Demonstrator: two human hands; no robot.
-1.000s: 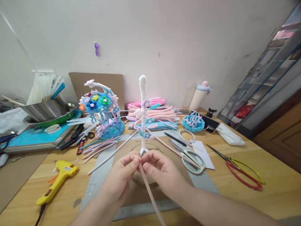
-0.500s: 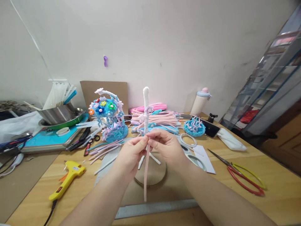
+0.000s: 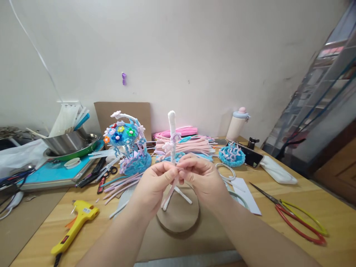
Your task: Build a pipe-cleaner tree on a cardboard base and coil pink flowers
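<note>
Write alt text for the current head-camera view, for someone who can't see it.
The left hand and right hand pinch a pink fuzzy strip at a white, flower-trimmed stem, over a round brown disc. On the wooden table, a yellow glue gun lies left and scissors lie right.

Craft workspace, can't tell if home or biz: wooden tbl (image 3: 280,243) w/ yellow hot-glue gun (image 3: 73,230), red-&-yellow-handled scissors (image 3: 277,202), pink pipe-cleaner bundle (image 3: 191,144) & blue flower-covered pipe-cleaner ornament (image 3: 124,135).
</note>
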